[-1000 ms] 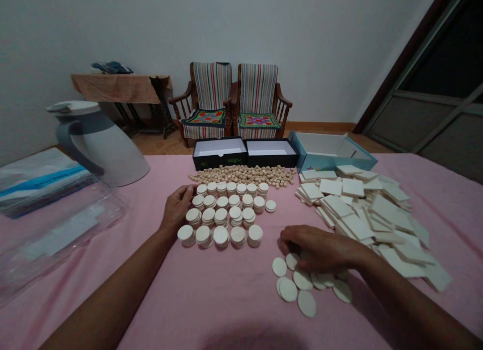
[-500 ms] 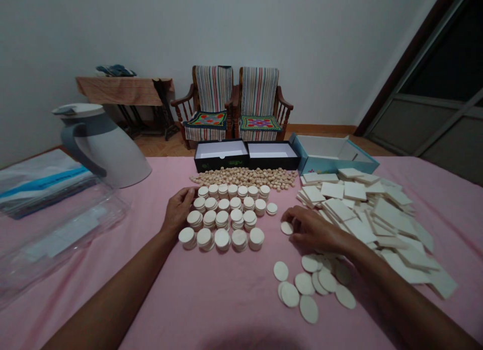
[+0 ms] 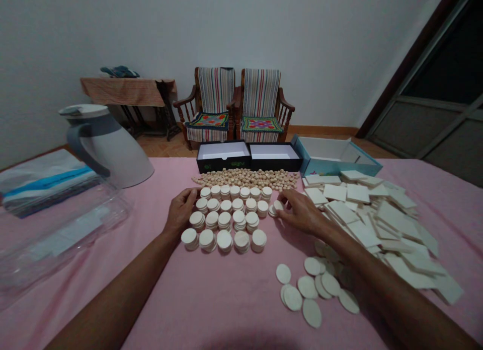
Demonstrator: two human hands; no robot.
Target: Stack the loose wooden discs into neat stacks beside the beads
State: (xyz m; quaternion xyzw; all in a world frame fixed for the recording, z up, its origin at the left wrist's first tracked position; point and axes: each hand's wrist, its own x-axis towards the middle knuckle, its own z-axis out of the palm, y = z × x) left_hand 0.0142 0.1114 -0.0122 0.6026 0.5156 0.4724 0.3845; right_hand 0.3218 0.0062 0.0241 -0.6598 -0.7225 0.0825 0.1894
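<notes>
Rows of stacked round wooden discs (image 3: 224, 221) stand on the pink cloth in front of me. My left hand (image 3: 181, 207) rests at the left end of the rows, fingers together beside the stacks; whether it grips anything is hidden. In my right hand (image 3: 301, 210) a pale wooden disc (image 3: 278, 205) is pinched between thumb and fingers. That disc is over a short stack (image 3: 271, 211) at the right end of the second row. Loose discs (image 3: 307, 287) lie scattered below my right forearm.
Small wooden beads (image 3: 247, 179) lie behind the rows. Beyond them stand two black boxes (image 3: 223, 163) and a blue box (image 3: 341, 166). Square wooden tiles (image 3: 362, 231) are heaped at right. A grey-white jug (image 3: 116, 153) and clear plastic packaging (image 3: 71, 234) sit at left.
My right hand has moved left and away from me, bringing the disc from the cloth to the short stack in the second row. My left hand stays beside the rows.
</notes>
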